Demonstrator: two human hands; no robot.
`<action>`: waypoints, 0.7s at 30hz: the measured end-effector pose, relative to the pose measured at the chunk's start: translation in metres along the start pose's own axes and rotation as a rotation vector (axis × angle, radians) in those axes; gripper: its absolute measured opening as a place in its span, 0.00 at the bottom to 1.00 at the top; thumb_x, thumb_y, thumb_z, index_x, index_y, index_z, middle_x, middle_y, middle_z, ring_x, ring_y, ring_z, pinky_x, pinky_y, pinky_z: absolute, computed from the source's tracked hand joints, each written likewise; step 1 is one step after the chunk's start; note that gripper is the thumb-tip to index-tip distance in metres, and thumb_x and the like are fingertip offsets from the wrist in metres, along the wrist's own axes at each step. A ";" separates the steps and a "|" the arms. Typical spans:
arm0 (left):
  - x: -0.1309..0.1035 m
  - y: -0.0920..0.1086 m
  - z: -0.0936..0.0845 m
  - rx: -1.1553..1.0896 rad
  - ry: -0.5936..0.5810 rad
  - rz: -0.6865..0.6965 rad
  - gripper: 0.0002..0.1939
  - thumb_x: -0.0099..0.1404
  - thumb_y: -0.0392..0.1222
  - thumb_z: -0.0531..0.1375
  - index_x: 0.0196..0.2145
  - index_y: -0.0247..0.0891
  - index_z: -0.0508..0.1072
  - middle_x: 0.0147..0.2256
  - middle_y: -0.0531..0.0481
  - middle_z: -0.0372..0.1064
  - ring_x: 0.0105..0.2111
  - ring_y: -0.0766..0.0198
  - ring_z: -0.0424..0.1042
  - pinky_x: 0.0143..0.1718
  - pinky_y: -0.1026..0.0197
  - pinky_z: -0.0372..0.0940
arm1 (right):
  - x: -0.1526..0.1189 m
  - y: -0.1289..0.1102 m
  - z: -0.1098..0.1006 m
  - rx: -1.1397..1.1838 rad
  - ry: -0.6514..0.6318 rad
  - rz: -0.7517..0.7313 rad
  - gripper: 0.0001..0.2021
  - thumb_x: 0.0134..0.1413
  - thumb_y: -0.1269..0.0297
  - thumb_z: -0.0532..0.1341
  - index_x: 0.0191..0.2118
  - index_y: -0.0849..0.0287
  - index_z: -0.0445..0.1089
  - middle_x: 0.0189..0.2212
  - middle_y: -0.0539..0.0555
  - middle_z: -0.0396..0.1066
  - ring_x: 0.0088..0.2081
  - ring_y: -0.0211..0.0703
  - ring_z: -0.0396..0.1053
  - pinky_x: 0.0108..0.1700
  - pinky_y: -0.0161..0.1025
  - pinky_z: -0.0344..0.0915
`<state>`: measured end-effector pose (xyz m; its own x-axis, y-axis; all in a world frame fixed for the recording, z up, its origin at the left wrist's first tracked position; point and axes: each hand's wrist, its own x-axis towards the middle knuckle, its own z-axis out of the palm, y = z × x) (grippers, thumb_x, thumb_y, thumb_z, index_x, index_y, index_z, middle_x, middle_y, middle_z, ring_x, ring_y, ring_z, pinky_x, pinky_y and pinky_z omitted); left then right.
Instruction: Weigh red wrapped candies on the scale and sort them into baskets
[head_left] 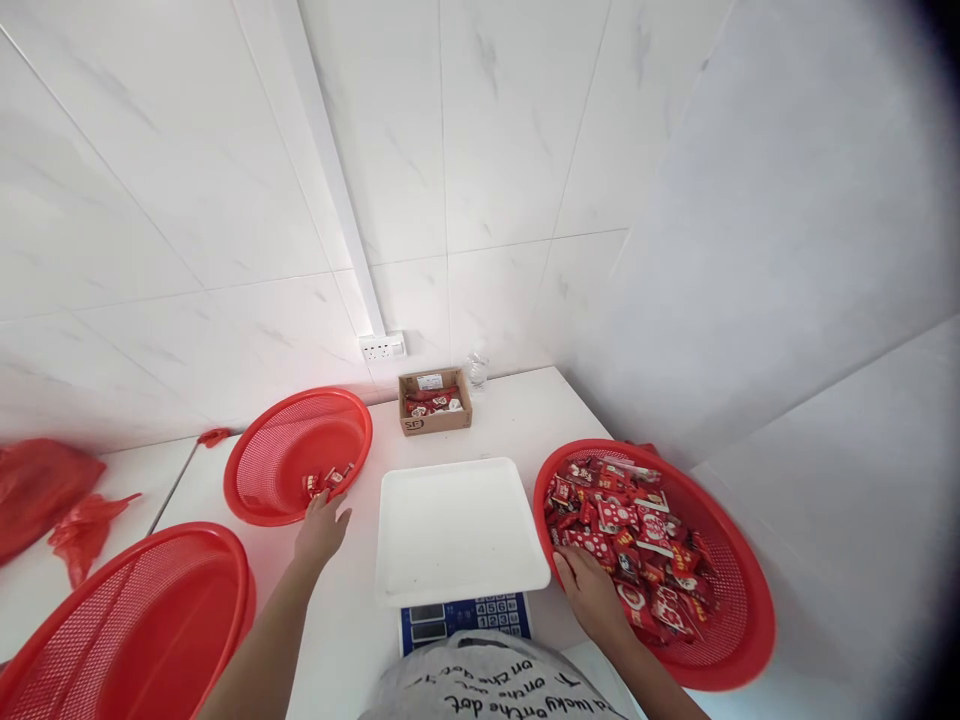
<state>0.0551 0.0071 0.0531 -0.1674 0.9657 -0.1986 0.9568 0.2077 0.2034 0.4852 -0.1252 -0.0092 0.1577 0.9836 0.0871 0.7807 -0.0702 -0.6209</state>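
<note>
My left hand (322, 525) is at the near rim of a red basket (274, 450) at the back left, beside a few small red packets (335, 478) inside it; its fingers are partly spread. On the right, my right hand (589, 590) rests at the left edge of a red basket (739, 600) heaped with red wrapped packets (656, 530). Its fingertips touch the rim or the packets, and what they hold, if anything, is hidden. Between my hands a bare white tray (457, 530) sits on a scale with a blue keypad (465, 618).
A small cardboard box (435, 423) with red packets stands near the wall. Another red basket (172, 620) is at the near left. Red plastic bags (45, 490) lie at the far left. A clear plastic item (477, 370) stands beside the box.
</note>
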 end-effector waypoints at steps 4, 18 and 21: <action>0.007 -0.013 -0.011 0.065 0.024 -0.134 0.24 0.63 0.45 0.50 0.54 0.34 0.66 0.61 0.37 0.49 0.62 0.46 0.45 0.57 0.47 0.50 | 0.000 0.001 0.000 0.003 0.004 0.000 0.23 0.59 0.52 0.45 0.39 0.60 0.72 0.40 0.61 0.73 0.44 0.50 0.69 0.49 0.48 0.63; -0.069 -0.066 -0.022 -0.273 0.056 -0.509 0.43 0.59 0.54 0.52 0.64 0.37 0.35 0.63 0.25 0.21 0.56 0.31 0.54 0.47 0.37 0.59 | 0.000 0.003 0.003 0.019 -0.007 0.008 0.25 0.59 0.49 0.44 0.39 0.60 0.72 0.39 0.61 0.73 0.43 0.50 0.68 0.49 0.47 0.63; -0.070 -0.052 -0.021 -0.253 0.037 -0.397 0.39 0.61 0.51 0.50 0.64 0.36 0.37 0.63 0.26 0.24 0.57 0.35 0.54 0.46 0.40 0.60 | 0.001 0.004 0.003 0.023 -0.011 0.010 0.25 0.58 0.49 0.43 0.39 0.60 0.71 0.39 0.62 0.73 0.43 0.51 0.68 0.48 0.48 0.63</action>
<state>0.0121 -0.0682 0.0764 -0.5210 0.8080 -0.2751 0.7301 0.5888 0.3468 0.4863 -0.1243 -0.0140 0.1587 0.9847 0.0721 0.7652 -0.0765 -0.6393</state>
